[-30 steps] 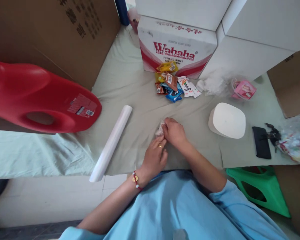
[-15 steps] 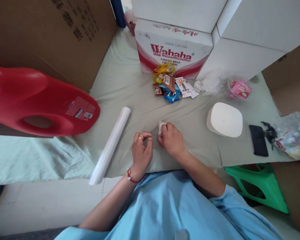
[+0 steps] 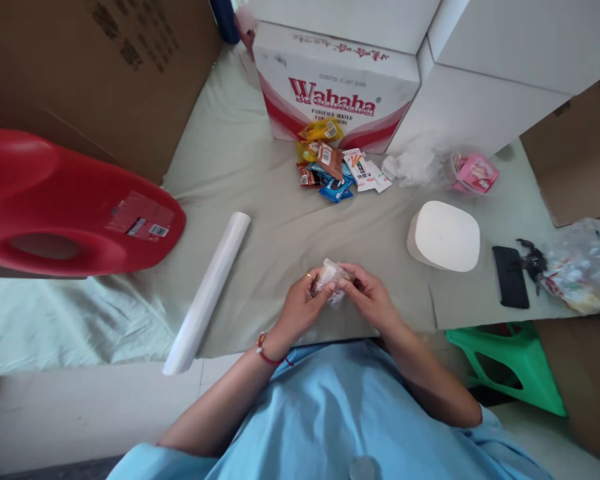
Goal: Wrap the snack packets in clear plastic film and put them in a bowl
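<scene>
Several cartons stand at the back. A brown corrugated carton (image 3: 80, 67) is left of the Wahaha box (image 3: 335, 93), which is white card printed with red lettering and a red swoosh. Plain white boxes (image 3: 490, 73) are stacked to its right. A wrinkled grey-green cloth (image 3: 240, 173) spreads from the foot of the Wahaha box toward the person.

Far left of the Wahaha box, a glossy red plastic jug (image 3: 55, 213) lies on its side, rounded, with an oval handle hole and a paper label. Well to the right of the box, below the cloth's near edge, a bright green plastic stool (image 3: 510, 367) shows. A long white roll (image 3: 207, 293), smooth and cylindrical, lies slantwise in front of the box and to its left.

In front of the box and to its right sits a white container (image 3: 445, 237), a rounded square with a matt top. Farther right lie a crumpled clear plastic bag (image 3: 575, 267) and a flat black phone (image 3: 510, 285). A heap of shiny snack sachets (image 3: 330, 163) touches the foot of the Wahaha box, and a pink packet (image 3: 473, 173) lies off its right corner.

Straight in front of the box, well apart from it, the left hand (image 3: 300, 310) and right hand (image 3: 373, 300) face each other. The fingertips of both pinch a small crinkly packet (image 3: 330, 280) of pale film, held between them over the cloth. The left wrist wears a red bead bracelet (image 3: 265, 343).
</scene>
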A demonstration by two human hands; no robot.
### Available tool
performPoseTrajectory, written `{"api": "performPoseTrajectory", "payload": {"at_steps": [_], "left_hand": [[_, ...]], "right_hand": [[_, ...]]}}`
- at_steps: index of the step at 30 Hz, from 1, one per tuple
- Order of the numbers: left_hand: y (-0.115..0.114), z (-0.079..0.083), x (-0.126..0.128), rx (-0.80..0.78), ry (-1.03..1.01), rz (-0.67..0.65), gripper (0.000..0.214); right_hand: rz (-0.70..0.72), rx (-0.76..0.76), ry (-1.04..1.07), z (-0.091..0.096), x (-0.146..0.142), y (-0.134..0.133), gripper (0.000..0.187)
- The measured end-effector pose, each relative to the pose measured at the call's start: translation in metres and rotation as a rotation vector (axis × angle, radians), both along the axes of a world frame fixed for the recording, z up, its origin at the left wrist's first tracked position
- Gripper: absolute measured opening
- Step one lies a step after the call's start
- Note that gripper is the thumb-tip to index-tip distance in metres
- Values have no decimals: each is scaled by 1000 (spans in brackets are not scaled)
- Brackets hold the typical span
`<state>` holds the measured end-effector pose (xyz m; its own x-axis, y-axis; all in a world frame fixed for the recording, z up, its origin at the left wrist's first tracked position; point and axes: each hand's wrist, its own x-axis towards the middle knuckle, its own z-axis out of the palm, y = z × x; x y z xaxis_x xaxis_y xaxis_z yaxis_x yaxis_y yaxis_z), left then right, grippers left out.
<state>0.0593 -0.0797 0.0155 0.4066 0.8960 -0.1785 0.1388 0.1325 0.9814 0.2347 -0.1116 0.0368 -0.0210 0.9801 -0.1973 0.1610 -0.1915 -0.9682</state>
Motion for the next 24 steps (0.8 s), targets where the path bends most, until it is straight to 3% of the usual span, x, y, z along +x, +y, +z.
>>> {"api": "performPoseTrajectory", "payload": {"at_steps": [3, 6, 7, 9, 11, 13, 15, 17, 20, 24], "left_hand": [[-6, 7, -11, 285, 202, -24, 33], [-12, 19, -42, 678, 454, 154, 26], [-14, 23, -56, 770, 527, 225, 24], [-15, 29, -85, 867, 694, 365, 24], [-17, 32, -113, 866, 870, 459, 29], [-21, 31, -137, 786, 1040, 519, 46], [-26, 27, -155, 638, 1200, 506, 65], [-33, 22, -168, 445, 1322, 411, 73], [-37, 18, -180, 222, 1426, 275, 66], [-25, 18, -188, 276, 1545, 285, 64]], "right_hand": [[-112, 122, -189, 23, 35, -5, 37], [-444, 207, -358, 48, 111, 5, 37], [-554, 239, -392, 52, 139, 12, 38], [-643, 249, -402, 50, 190, 30, 38], [-594, 132, -384, 38, 223, 46, 37], [-449, -18, -502, 23, 236, 57, 32], [-319, -81, -773, 11, 237, 59, 28], [-281, -20, -1054, 10, 237, 58, 30], [-364, 115, -1260, 21, 252, 62, 35], [-540, 157, -1263, 32, 295, 89, 34]]}}
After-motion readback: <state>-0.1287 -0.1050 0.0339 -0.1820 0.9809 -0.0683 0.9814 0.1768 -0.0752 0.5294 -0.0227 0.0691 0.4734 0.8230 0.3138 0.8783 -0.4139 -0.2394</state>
